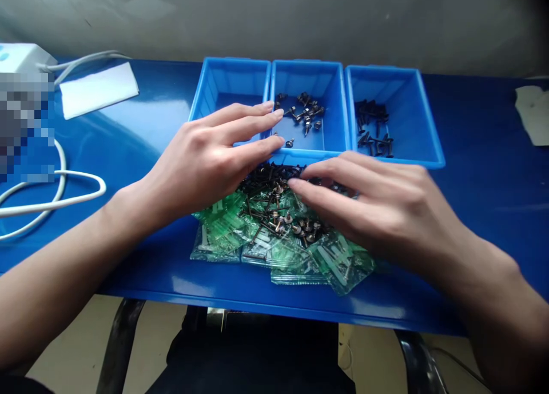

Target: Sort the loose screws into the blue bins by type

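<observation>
A heap of small dark screws (274, 202) lies on several green plastic bags (231, 234) near the table's front edge. My left hand (214, 154) lies flat over the left of the heap, fingers stretched out toward the bins. My right hand (369, 202) rests flat on the right of the heap, fingertips touching the screws. Neither hand holds anything that I can see. Behind the heap stand three blue bins: the left bin (227, 79) looks empty, the middle bin (328, 85) holds several washer-head screws, the right bin (412, 96) holds several black screws.
The blue table (484, 171) carries a white cable (64, 182) and a white device (23, 56) at the left, a white paper (98, 88) behind them, and a crumpled paper (534, 111) at the far right. A grey wall runs behind.
</observation>
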Motion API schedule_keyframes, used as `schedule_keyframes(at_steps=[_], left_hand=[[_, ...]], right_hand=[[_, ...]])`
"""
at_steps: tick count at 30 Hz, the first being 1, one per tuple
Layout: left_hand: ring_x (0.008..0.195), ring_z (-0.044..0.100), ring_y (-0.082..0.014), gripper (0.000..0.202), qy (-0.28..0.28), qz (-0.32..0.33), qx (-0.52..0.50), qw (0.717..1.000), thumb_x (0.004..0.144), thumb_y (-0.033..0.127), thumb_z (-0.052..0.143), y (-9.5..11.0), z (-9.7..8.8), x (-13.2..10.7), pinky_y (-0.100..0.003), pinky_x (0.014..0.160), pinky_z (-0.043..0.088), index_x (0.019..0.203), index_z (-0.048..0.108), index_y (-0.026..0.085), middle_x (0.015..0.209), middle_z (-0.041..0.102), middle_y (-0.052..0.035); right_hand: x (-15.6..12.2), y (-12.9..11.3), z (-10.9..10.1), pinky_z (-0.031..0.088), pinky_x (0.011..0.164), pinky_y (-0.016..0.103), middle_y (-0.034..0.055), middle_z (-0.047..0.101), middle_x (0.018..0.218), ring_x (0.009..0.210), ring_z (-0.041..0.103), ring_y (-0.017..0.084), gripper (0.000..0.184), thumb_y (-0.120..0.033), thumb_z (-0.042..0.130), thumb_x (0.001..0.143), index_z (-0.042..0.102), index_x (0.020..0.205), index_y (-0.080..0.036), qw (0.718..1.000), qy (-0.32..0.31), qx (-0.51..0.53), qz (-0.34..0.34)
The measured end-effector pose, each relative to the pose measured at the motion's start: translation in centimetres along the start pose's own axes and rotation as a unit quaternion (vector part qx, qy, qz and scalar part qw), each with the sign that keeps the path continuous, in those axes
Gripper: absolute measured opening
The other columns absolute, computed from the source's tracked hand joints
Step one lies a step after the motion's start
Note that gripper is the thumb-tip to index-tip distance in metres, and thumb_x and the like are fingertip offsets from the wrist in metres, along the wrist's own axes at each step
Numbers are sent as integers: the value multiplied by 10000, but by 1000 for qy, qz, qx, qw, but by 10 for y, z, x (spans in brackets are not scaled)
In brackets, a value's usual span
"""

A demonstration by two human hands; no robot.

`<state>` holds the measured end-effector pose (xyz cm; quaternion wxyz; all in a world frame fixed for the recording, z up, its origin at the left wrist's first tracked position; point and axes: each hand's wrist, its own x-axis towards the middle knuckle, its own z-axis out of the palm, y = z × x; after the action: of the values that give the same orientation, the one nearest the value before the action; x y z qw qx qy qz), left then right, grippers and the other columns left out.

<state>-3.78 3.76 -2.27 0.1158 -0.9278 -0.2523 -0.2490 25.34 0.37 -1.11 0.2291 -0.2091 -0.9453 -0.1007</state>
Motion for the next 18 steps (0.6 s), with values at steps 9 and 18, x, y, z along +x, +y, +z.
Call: schedule_keyframes(at_steps=[9, 18], left_hand=[[1458, 648, -319, 275, -4, -3, 4, 1000, 1096, 133, 603, 0, 0, 0, -511, 1175, 666, 1354, 696, 148, 1497, 685, -138], [1447, 656, -322, 265, -4, 4, 3, 1000, 1103, 142, 593, 0, -1, 0, -524, 1140, 682, 1353, 683, 145, 1494, 686, -140]], right_hand=[[3, -5, 2, 612, 661, 368, 151, 779, 996, 839, 767, 263, 198, -19, 696, 969, 770, 1153, -20, 999, 9, -27, -19], [2, -2, -7, 578, 726, 257, 40, 796, 1036, 872, 745, 116, 177, -83, 763, 978, 793, 1124, -178, 987, 52, 114, 104]])
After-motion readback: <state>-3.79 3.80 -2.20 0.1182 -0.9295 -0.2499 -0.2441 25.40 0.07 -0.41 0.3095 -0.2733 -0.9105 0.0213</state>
